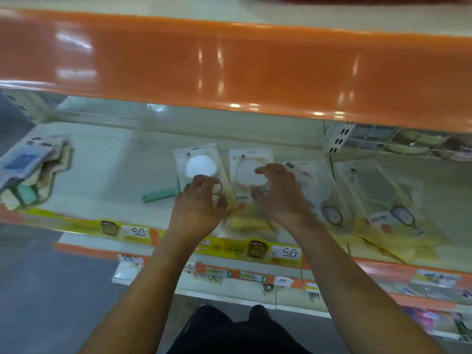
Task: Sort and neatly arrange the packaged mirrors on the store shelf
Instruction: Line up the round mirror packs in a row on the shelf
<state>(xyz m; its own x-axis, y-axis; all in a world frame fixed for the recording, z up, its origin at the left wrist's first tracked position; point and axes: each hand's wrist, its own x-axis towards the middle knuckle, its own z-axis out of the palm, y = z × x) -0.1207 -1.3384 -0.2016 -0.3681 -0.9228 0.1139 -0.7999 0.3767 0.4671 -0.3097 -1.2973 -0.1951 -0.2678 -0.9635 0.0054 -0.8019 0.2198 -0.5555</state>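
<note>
Several packaged hand mirrors in clear-and-yellow packs lie flat on the cream shelf (115, 169). My left hand (199, 203) rests with curled fingers on the lower part of one round-mirror pack (198, 163). My right hand (278, 192) hovers with spread fingers over the neighbouring round-mirror pack (249, 172). To the right lie a third pack (319, 185) and a stack of oval-mirror packs (383, 200). A green mirror handle (159, 194) sticks out to the left of my left hand. The frame is blurred.
A pile of other packaged goods (33, 172) sits at the shelf's left end. An orange upper shelf edge (229, 67) overhangs the work area. Yellow price strips (286, 252) line the front edge. A wire basket (408, 144) is at back right. Lower shelves hold small items.
</note>
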